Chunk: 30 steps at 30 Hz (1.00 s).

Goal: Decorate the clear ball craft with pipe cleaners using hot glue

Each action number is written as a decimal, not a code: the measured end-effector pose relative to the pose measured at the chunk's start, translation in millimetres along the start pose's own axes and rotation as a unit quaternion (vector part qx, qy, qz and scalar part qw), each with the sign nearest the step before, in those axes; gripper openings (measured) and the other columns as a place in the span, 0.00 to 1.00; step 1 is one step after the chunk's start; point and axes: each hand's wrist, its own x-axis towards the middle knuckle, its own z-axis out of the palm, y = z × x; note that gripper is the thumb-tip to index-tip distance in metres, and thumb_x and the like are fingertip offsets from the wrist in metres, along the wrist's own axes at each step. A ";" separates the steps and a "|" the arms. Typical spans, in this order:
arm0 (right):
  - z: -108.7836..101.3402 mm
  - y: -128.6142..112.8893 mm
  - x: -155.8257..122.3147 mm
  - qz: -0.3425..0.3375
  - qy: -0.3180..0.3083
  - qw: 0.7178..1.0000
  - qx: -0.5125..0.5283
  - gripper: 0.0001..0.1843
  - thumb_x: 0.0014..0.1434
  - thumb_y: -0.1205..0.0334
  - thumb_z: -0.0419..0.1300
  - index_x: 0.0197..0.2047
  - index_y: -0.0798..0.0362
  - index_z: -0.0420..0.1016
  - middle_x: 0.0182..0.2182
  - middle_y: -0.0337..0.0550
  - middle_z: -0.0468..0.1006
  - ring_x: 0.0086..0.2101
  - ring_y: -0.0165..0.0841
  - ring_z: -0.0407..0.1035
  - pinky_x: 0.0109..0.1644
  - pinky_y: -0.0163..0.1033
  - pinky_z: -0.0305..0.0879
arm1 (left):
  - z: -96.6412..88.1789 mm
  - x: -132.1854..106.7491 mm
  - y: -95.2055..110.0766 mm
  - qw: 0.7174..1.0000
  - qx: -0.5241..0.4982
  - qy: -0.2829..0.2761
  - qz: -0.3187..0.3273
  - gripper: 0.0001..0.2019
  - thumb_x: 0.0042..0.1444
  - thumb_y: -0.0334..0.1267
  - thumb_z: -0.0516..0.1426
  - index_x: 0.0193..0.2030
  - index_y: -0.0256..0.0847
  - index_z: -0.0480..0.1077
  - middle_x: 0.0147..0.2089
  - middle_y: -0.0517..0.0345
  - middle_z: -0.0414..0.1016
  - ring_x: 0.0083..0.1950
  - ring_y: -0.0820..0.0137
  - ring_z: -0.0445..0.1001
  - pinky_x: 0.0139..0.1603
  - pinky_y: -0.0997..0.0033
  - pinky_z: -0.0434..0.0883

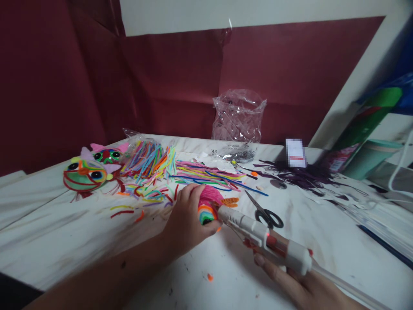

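Observation:
My left hand (185,219) is closed around a pink pipe-cleaner craft piece (210,196) with rainbow rings round a dark eye. In my right hand (290,275) is a white hot glue gun (266,237), its fingers wrapped under the handle and a clear glue stick coming out of the back. The gun's nozzle points left and meets or nearly meets the craft's right side; exact contact is hard to make out. An orange coiled piece (229,202) shows just beyond the nozzle. Black-handled scissors (266,213) lie on the table behind the gun.
Two finished-looking pipe-cleaner faces (84,175) lie at the left. Colourful pipe cleaners (148,159) are heaped at the back, with cut bits (145,193) before them. A clear plastic bag (238,118), dark purple strips (300,176) and a green bin (371,159) stand or lie farther right.

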 end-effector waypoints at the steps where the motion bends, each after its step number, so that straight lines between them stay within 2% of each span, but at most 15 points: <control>1: -0.1 0.6 0.2 -0.001 -0.008 1.000 0.013 0.12 0.61 0.54 0.51 0.31 0.47 0.71 0.23 0.40 0.77 0.25 0.34 0.73 0.28 0.33 0.73 | 0.2 0.0 -0.3 1.000 0.001 0.000 0.002 0.35 0.42 0.42 0.64 0.57 0.35 0.59 0.56 0.40 0.62 0.59 0.52 0.62 0.60 0.49 0.64; 6: -1.4 5.2 0.4 0.005 -0.054 0.996 0.070 0.09 0.61 0.56 0.53 0.31 0.48 0.69 0.24 0.39 0.75 0.24 0.34 0.72 0.27 0.34 0.72 | 1.0 -0.7 -0.9 1.000 0.004 0.000 0.002 0.36 0.42 0.43 0.64 0.58 0.34 0.58 0.56 0.39 0.62 0.59 0.52 0.62 0.60 0.48 0.64; 12: -0.7 6.3 -1.5 0.014 -0.049 0.996 0.071 0.06 0.59 0.57 0.54 0.33 0.48 0.69 0.25 0.40 0.76 0.25 0.34 0.73 0.28 0.34 0.73 | 1.6 -0.4 -0.6 1.000 0.000 0.009 0.006 0.35 0.42 0.42 0.64 0.57 0.36 0.59 0.55 0.41 0.63 0.59 0.52 0.63 0.60 0.49 0.64; 19: -0.5 5.8 -1.0 0.013 -0.038 0.997 0.070 0.09 0.59 0.55 0.55 0.30 0.47 0.71 0.22 0.40 0.75 0.23 0.34 0.72 0.26 0.34 0.72 | 1.5 0.5 -0.7 1.000 0.006 0.009 0.015 0.35 0.42 0.42 0.63 0.57 0.34 0.59 0.55 0.39 0.63 0.59 0.53 0.63 0.60 0.49 0.64; 30: -0.7 5.6 -1.4 0.016 -0.052 0.996 0.075 0.07 0.59 0.58 0.55 0.30 0.47 0.68 0.22 0.38 0.73 0.23 0.34 0.71 0.26 0.35 0.72 | 1.1 -0.9 3.4 1.000 0.004 -0.004 0.019 0.35 0.42 0.42 0.63 0.57 0.33 0.59 0.56 0.39 0.62 0.59 0.54 0.62 0.60 0.52 0.64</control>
